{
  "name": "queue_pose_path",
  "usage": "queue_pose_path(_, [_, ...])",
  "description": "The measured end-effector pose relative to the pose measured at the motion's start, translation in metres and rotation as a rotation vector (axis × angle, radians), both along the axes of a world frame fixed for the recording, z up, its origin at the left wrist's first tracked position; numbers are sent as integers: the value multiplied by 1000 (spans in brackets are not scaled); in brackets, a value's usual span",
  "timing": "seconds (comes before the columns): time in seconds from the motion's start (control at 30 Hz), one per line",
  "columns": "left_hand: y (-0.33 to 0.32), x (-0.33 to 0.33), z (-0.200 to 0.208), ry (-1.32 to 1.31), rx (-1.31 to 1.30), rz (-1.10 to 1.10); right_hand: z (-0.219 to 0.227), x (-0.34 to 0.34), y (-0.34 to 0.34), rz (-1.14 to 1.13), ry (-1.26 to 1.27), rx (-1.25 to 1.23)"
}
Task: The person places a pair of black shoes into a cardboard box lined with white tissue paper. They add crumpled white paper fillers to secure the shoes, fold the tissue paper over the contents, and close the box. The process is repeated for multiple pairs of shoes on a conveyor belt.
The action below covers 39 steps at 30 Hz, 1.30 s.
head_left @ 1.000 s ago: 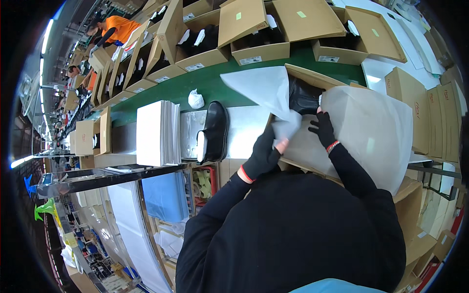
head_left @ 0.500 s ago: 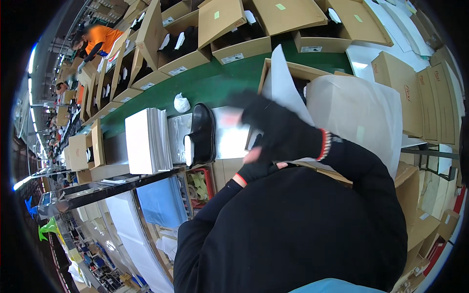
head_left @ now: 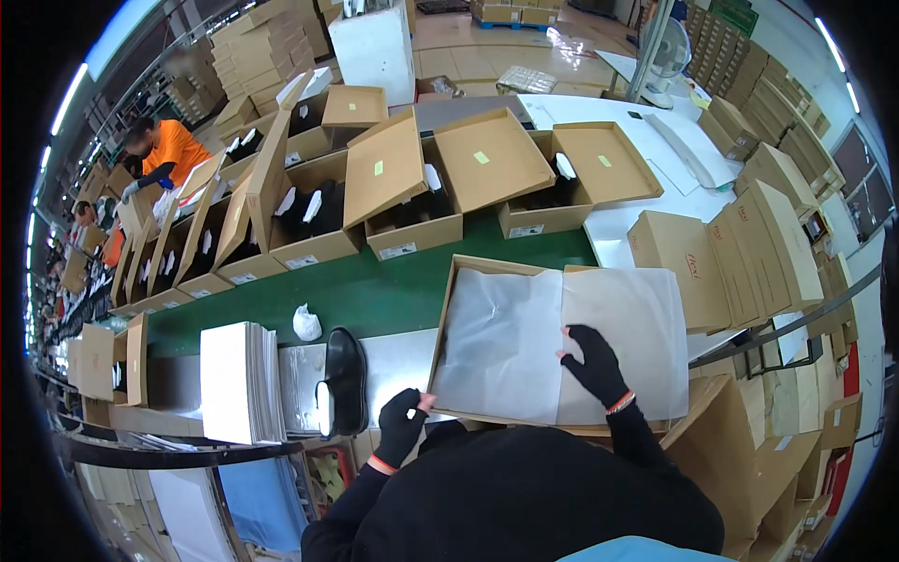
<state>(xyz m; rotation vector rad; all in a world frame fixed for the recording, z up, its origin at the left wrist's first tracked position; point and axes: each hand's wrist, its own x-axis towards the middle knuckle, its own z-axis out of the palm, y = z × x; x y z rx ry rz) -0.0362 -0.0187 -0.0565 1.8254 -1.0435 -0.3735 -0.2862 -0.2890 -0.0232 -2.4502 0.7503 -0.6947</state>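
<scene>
An open brown shoe box (head_left: 459,281) lies in front of me, covered by white tissue paper (head_left: 524,337). My right hand (head_left: 593,363), in a black fingerless glove, presses flat on the paper near the middle. The gloved left hand (head_left: 403,423) pinches the paper's near left corner at the box edge. A single black shoe (head_left: 344,379) lies left of the box, beside a stack of white paper sheets (head_left: 239,382).
A green conveyor belt (head_left: 375,295) carries several open boxes with black shoes (head_left: 412,211). A small white packet (head_left: 305,323) rests on it. Closed brown boxes (head_left: 740,248) are stacked at right. A person in orange (head_left: 159,155) works far left.
The tissue paper, earlier lifted over a black shoe in the box, now lies folded flat across it. My right hand swept down onto the paper; the left took its corner.
</scene>
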Motion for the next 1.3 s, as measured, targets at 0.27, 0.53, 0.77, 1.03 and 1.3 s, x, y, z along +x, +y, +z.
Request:
queue_pose_path(0.27, [68,219,-5,-166,13,328,15,62,96,177,-8,131])
queue_pose_path(0.53, [337,437,-51,-498,824,1196,20,105,105,155,17,56])
queue_pose_path(0.77, [400,445,-84,-170,779,927,24,170,138,306,12,94])
queue_pose_path(1.03, [351,418,-38,-458,813,1007,30,183,151,257,116,132])
queue_pose_path(1.3, [371,417,-56,-812,883,996,18,128,133,131,88,194])
